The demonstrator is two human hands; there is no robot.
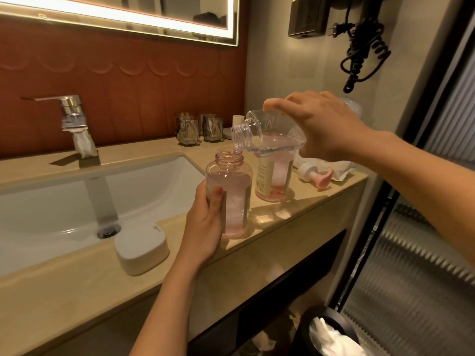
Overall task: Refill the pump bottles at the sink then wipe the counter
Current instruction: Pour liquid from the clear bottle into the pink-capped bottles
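My left hand (pixel 205 227) grips an uncapped pink pump bottle (pixel 232 191) standing on the beige counter (pixel 77 281) just right of the sink. My right hand (pixel 321 124) holds a clear refill bottle (pixel 259 132) tipped on its side, its threaded mouth just above the pink bottle's open neck, with liquid running in. A second pink bottle (pixel 275 176) with a label stands behind, partly hidden by the refill bottle. A pink and white pump head (pixel 314 174) lies on the counter to the right.
A white sink (pixel 64 201) with a chrome tap (pixel 74 124) fills the left. A white soap box (pixel 141 247) sits on the front rim. Glass tumblers (pixel 199 129) stand at the back, crumpled tissue (pixel 339 169) at the right end, and a bin (pixel 329 335) on the floor below.
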